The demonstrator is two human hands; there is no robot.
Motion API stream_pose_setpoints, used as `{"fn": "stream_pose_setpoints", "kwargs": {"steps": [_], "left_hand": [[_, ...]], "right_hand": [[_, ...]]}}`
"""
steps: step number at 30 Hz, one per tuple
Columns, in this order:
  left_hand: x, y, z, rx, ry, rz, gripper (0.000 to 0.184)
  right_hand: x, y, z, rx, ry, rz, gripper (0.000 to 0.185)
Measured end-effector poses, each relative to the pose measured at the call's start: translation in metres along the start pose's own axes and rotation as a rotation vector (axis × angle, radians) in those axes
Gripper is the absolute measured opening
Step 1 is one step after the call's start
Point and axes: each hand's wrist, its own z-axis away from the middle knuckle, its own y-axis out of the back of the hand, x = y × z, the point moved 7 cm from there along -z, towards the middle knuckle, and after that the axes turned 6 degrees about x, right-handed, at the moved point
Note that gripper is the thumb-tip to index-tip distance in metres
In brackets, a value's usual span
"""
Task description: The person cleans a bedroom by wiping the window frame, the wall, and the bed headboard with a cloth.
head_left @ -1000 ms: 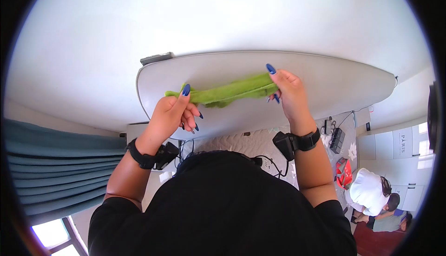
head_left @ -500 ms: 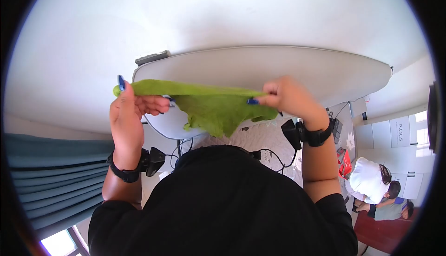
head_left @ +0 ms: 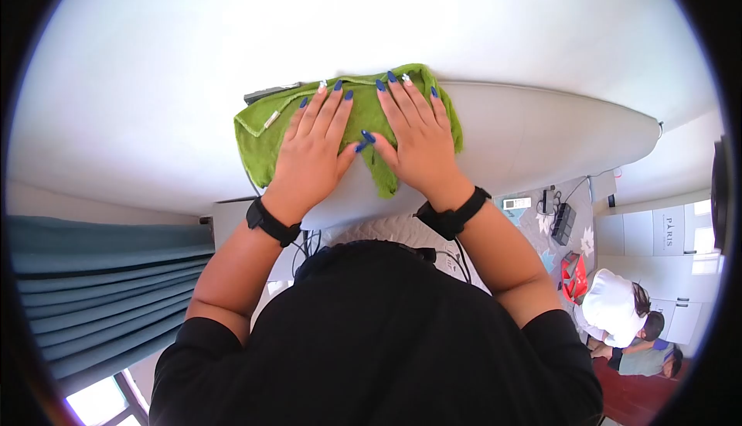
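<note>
A green cloth (head_left: 267, 144) lies over the left part of a pale padded headboard (head_left: 541, 128), its top edge reaching the board's upper rim. A small white tag (head_left: 271, 119) shows near the cloth's left corner. My left hand (head_left: 313, 151) rests flat on the cloth, fingers apart and pointing up. Beside it, my right hand (head_left: 417, 140) also lies flat on the cloth with its fingers spread. The two thumbs come close together at the middle. A narrow strip of the cloth hangs down between my wrists.
A grey box-like object (head_left: 267, 93) sits behind the headboard's left end. Teal curtains (head_left: 108, 294) hang at left. On the right are a white remote (head_left: 517, 203), a red bag (head_left: 573, 277), white cabinets (head_left: 626, 233) and two people, one in a white top (head_left: 613, 308).
The cloth was stretched in the air between both hands. Now it is spread against the headboard, and both hands have let go and pressed flat on it.
</note>
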Motion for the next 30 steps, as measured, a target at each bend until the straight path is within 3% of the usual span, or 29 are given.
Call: {"fn": "stream_pose_setpoints", "kwargs": {"steps": [1, 7, 14, 19, 30], "left_hand": [[-0.002, -0.002, 0.002, -0.037, -0.042, -0.121, 0.059], [-0.019, 0.0, 0.004, -0.083, 0.014, -0.172, 0.075], [-0.013, -0.008, 0.007, -0.096, 0.031, -0.264, 0.05], [-0.009, -0.014, 0.007, -0.06, 0.035, -0.196, 0.048], [-0.014, 0.006, 0.012, -0.024, 0.107, -0.173, 0.047]], "right_hand": [[0.003, 0.0, 0.002, 0.008, -0.021, 0.01, 0.059], [0.016, 0.003, 0.007, 0.033, -0.078, 0.055, 0.06], [0.027, -0.001, 0.014, 0.023, -0.101, 0.095, 0.06], [0.043, 0.012, 0.022, 0.043, -0.251, 0.121, 0.064], [0.011, 0.002, 0.022, 0.021, -0.174, -0.053, 0.066]]}}
